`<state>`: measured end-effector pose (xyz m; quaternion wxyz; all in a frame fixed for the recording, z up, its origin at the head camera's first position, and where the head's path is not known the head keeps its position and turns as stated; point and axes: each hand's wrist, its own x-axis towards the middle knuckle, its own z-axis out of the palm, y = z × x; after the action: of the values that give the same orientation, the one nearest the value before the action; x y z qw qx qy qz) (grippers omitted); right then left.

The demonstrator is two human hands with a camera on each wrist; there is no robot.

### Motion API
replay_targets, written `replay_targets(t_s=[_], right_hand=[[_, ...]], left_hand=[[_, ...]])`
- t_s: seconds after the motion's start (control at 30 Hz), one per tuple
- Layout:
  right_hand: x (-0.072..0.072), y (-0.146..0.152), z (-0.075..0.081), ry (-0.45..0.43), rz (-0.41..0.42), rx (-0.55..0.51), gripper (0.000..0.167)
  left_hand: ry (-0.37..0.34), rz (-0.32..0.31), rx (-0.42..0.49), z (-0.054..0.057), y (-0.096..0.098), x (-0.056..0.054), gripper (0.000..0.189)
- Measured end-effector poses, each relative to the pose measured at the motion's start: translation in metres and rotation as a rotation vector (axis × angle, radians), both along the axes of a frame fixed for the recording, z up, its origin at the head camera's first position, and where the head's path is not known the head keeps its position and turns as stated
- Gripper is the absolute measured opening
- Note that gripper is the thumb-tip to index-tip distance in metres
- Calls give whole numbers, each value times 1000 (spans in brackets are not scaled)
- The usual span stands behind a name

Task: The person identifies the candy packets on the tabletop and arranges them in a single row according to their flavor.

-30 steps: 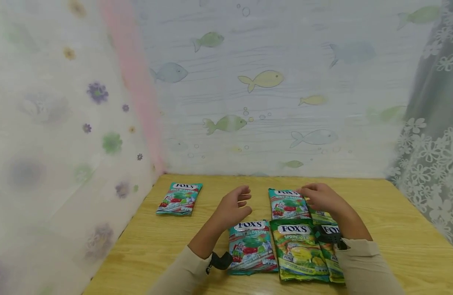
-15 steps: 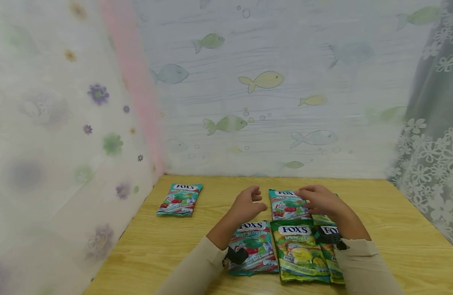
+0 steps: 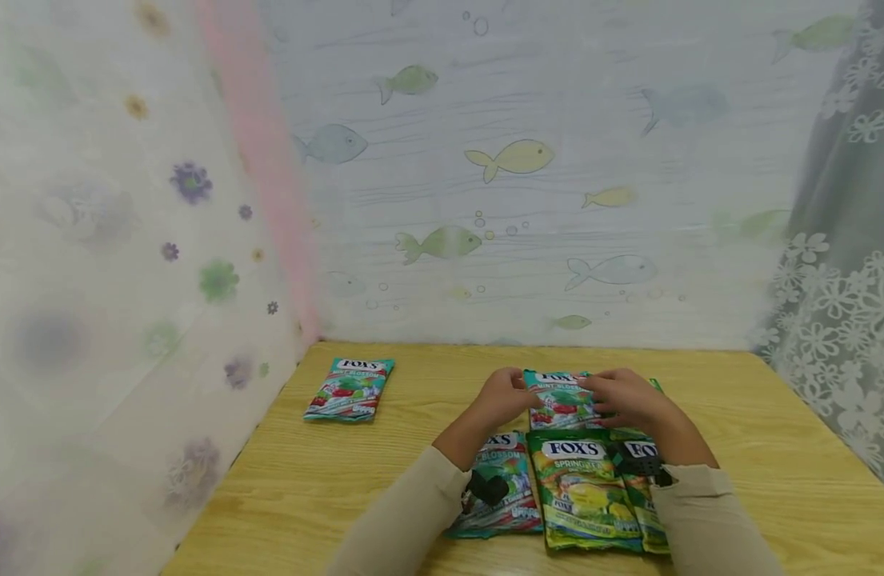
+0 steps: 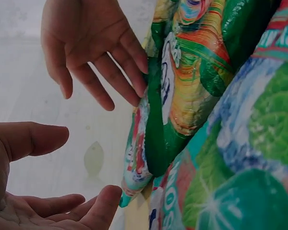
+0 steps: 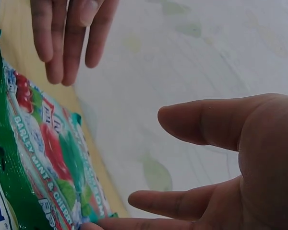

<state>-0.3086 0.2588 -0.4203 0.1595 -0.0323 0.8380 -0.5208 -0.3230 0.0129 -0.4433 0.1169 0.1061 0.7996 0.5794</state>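
A teal Fox's Mint Blossom candy bag (image 3: 557,402) lies at the back of a group of candy bags, between my two hands. My left hand (image 3: 501,400) is at its left edge, fingers bent loosely and thumb apart. On the other side my right hand (image 3: 624,400) spreads over its right edge; in the right wrist view a fingertip (image 5: 91,225) meets the bag's edge. Nearer me lie another Mint Blossom bag (image 3: 510,500), partly behind my left wrist, and a green Spring Tea bag (image 3: 586,496). My right hand and wrist partly cover two more green-yellow bags, one nearer (image 3: 650,512) and one behind.
Apart from the group, one more Mint Blossom bag (image 3: 351,390) lies at the far left of the wooden table (image 3: 283,488). A fish-patterned covering (image 3: 442,192) rises behind the table, a flower-patterned one (image 3: 125,320) on the left. A lace curtain (image 3: 845,280) hangs right.
My left hand has moved right, from beside the group to the left edge of the back Mint Blossom bag. My right hand has stayed near that bag's right edge, with its fingers slightly lower.
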Motion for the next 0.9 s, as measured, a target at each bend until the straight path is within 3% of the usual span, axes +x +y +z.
replay_targets(t_s=[0.23,0.43,0.63,0.9], right_hand=[[-2,5,-2,-5,-33,-7,75],[-1,4,-3,7,-11,-11,79],[-5,-2,-5,16,20,-76,63],[-5,-13,-11,47,44,-26,76]], left_hand=[[-28,-4,17,-5,5,-3,80],[-58,10,42,-7,6,-5,77],[-32,7,17,-9,2,-8,79],[-78,46,-19,-10,-8,-11,87]])
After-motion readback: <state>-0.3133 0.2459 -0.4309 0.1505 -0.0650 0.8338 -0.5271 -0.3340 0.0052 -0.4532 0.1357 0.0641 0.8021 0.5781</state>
